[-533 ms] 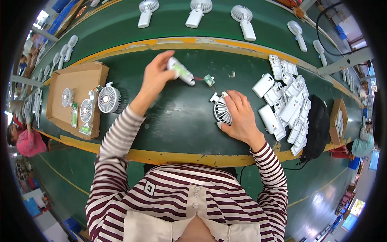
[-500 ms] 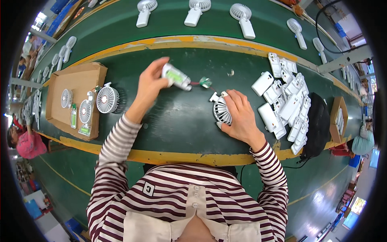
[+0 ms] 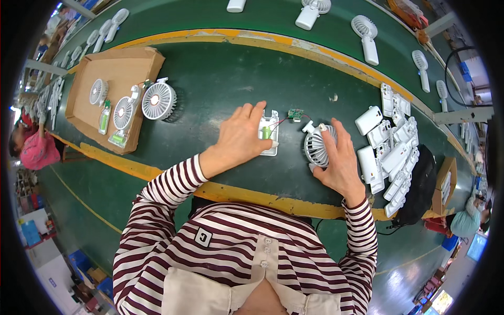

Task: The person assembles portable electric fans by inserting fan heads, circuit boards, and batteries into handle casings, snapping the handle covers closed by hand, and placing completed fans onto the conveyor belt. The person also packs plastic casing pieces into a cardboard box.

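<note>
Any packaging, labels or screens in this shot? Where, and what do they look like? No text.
Cardboard tray: bench far left, flat brown, holds white fan parts.
Small cardboard box: far right edge, brown, open, pale parts inside.
Square patch: on the striped shirt, white with a dark mark.
Screens: none clearly visible.

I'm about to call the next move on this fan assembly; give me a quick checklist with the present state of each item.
1. Left hand presses the white handle shell flat on the green mat: ok.
2. Green battery cell sits in the shell: ok.
3. Right hand steadies the white fan head: ok.
4. Small circuit board lies loose between shell and fan head, wires attached: ok.
5. Wires free of pinching: cannot tell.
6. Spare shells beside the right hand: ok.
</note>
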A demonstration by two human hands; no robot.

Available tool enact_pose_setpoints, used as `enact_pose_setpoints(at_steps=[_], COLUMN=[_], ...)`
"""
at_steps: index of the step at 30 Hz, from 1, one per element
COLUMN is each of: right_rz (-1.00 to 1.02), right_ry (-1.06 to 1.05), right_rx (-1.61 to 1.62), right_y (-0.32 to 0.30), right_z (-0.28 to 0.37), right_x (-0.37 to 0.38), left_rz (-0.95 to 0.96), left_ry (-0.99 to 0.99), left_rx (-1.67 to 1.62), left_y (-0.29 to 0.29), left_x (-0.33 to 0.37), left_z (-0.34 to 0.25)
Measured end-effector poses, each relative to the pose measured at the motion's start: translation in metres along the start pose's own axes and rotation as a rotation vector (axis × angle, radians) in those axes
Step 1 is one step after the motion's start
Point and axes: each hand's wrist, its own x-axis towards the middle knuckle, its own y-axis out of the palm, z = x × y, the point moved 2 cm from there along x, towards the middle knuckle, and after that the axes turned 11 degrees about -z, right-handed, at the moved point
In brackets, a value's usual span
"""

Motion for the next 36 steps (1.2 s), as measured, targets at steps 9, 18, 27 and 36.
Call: enact_pose_setpoints(at_steps=[9, 18, 27, 36], right_rz=[-0.892, -0.715, -0.528, -0.196], right_ry=[0.651, 0.842, 0.800, 0.746], right_rx=[0.948, 1.648, 1.684, 1.179], right_y=[0.002, 0.004, -0.017, 0.016], right_z=[-0.038, -0.038, -0.011, -0.012], right_x=[0.000, 0.029, 0.028, 0.059], left_rz=[0.429, 0.678, 0.581, 0.692], left_ry=[-0.455, -0.784, -1.067, -0.758], left_rx=[-0.802, -1.593, -1.326, -1.192], left_y=[0.034, 0.024, 0.031, 0.022], left_x=[0.003, -0.010, -0.002, -0.007], left_z=[0.007, -0.004, -0.013, -0.032])
